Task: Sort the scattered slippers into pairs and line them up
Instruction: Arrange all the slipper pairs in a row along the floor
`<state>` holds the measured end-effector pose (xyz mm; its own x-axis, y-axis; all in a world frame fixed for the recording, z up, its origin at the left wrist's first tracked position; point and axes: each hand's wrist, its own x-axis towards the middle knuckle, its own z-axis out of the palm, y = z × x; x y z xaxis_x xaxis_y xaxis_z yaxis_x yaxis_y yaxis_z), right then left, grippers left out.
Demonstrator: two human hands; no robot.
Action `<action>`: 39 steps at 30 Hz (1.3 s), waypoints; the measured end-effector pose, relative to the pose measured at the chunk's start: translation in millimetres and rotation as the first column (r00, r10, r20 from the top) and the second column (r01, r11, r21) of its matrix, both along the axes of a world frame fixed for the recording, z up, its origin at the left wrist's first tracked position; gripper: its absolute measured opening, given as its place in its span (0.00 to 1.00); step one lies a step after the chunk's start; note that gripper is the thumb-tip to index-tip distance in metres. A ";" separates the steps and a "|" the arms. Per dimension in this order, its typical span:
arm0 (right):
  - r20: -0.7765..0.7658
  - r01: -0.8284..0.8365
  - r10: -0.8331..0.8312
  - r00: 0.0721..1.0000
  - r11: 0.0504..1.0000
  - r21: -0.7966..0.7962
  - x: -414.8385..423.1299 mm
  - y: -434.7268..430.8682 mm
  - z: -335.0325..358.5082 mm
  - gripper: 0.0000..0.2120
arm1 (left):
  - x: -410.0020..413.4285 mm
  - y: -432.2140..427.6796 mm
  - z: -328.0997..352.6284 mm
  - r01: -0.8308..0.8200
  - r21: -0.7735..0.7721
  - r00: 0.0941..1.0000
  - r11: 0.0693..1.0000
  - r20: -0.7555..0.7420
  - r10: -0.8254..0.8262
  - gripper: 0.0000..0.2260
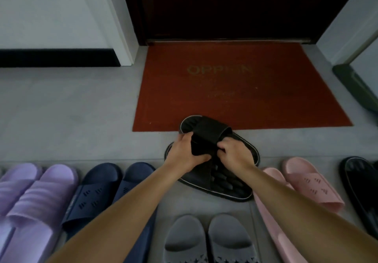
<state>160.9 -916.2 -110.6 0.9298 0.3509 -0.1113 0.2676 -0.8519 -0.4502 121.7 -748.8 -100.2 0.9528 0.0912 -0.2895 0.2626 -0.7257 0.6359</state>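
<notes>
Two black slippers (206,131) lie crossed on the grey floor at the near edge of the red doormat. My left hand (187,153) and my right hand (235,153) both grip the strap of the upper one; the lower black slipper (225,185) lies beneath with its ribbed footbed showing. Along the near floor stand a purple pair (30,197), a navy pair (106,189), a grey pair (208,242) and a pink pair (302,183), the inner pink one partly hidden by my right forearm.
Another black slipper (360,183) lies at the far right edge. The red doormat (245,82) sits before a dark door (235,6). A white wall with a black skirting is at left, and a dark frame base (356,86) stands at right.
</notes>
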 end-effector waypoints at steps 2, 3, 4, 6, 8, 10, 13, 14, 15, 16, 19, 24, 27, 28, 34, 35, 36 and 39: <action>0.115 -0.015 0.009 0.993 0.999 0.044 7.4 -12.9 19.1 0.06 | 7.0 -4.9 18.1 0.009 0.011 0.991 1.000 0.131 -0.010 0.38; 0.159 -0.029 0.016 0.987 0.996 0.079 12.5 -20.7 32.7 0.05 | 11.9 -9.8 31.0 0.025 0.020 0.980 0.999 0.195 -0.029 0.37; 0.204 -0.043 0.019 0.979 0.993 0.114 18.7 -29.6 48.6 0.05 | 17.7 -16.8 46.0 0.045 0.030 0.965 0.999 0.258 -0.051 0.36; 0.308 -0.056 0.005 0.951 0.986 0.159 34.2 -53.4 85.2 0.04 | 32.3 -37.8 79.1 0.079 0.031 0.926 0.996 0.369 -0.085 0.35; 0.400 -0.057 -0.014 0.916 0.984 0.166 48.9 -86.8 124.0 0.05 | 48.6 -67.8 111.8 0.113 0.020 0.888 0.993 0.446 -0.111 0.36; 0.427 -0.036 -0.038 0.903 0.986 0.162 55.5 -131.8 158.3 0.05 | 62.2 -108.6 140.1 0.173 0.011 0.862 0.985 0.481 -0.157 0.38; 0.416 0.072 -0.120 0.901 0.989 0.130 41.1 -216.8 190.0 0.04 | 76.0 -190.2 165.6 0.331 -0.012 0.840 0.944 0.460 -0.289 0.41; 0.416 0.119 -0.159 0.895 0.986 0.120 31.1 -247.8 192.7 0.03 | 76.8 -221.7 168.8 0.387 -0.015 0.833 0.922 0.434 -0.342 0.42; 0.417 0.173 -0.207 0.885 0.978 0.117 20.5 -278.1 190.8 0.02 | 76.3 -253.3 168.8 0.434 -0.014 0.825 0.901 0.408 -0.391 0.42; 0.403 0.243 -0.272 0.874 0.962 0.121 10.1 -308.0 184.0 0.02 | 74.4 -284.8 165.0 0.475 -0.004 0.814 0.880 0.382 -0.438 0.43; 0.308 0.461 -0.474 0.825 0.879 0.118 -15.6 -388.2 142.2 0.04 | 62.7 -374.2 135.8 0.569 0.059 0.774 0.820 0.300 -0.558 0.40; 0.228 0.727 -0.735 0.639 0.673 0.132 -25.6 -498.0 79.1 0.11 | 60.2 -478.1 86.7 0.620 0.066 0.747 0.782 0.256 -0.613 0.34; 0.172 0.829 -0.835 0.523 0.545 0.127 -22.1 -554.1 65.0 0.13 | 63.3 -508.2 69.5 0.634 0.065 0.743 0.771 0.226 -0.630 0.32; 0.165 0.851 -0.852 0.497 0.516 0.098 -18.7 -569.7 60.4 0.13 | 65.1 -514.5 64.1 0.633 0.063 0.746 0.772 0.217 -0.630 0.31; 0.058 0.912 -0.912 0.407 0.403 -0.076 -4.0 -602.4 28.2 0.08 | 70.3 -502.6 40.3 0.598 0.093 0.789 0.796 0.104 -0.605 0.34; 0.031 0.913 -0.915 0.402 0.398 -0.089 -1.8 -600.6 25.4 0.07 | 70.7 -490.5 37.7 0.590 0.105 0.797 0.801 0.083 -0.598 0.34; 0.016 0.909 -0.915 0.402 0.397 -0.124 -0.1 -600.0 19.2 0.06 | 71.0 -475.7 36.0 0.578 0.116 0.807 0.808 0.062 -0.587 0.34; -0.048 0.904 -0.931 0.363 0.364 -0.223 3.3 -596.0 11.3 0.06 | 69.6 -423.0 37.0 0.530 0.146 0.843 0.836 0.014 -0.537 0.34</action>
